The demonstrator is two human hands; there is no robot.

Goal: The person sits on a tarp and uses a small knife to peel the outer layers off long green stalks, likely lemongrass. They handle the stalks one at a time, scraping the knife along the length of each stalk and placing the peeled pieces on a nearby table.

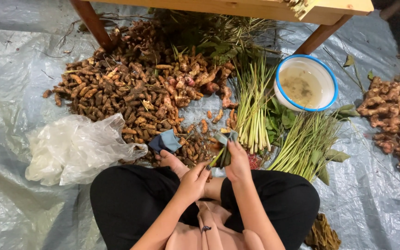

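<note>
Seated on the grey tarp (15, 92), your left hand (193, 181) and right hand (238, 162) both close around folded green leaves (223, 150), near the tarp's middle, beside the lemongrass bundle (252, 109).

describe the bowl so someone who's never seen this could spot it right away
Start at the wooden table along the top edge and follow its right-hand leg down to the grey plastic sheet. The bowl sits right at the leg's foot, above the lemongrass bundles. It is the only round white thing there, with a blue rim and cloudy liquid inside.
</note>
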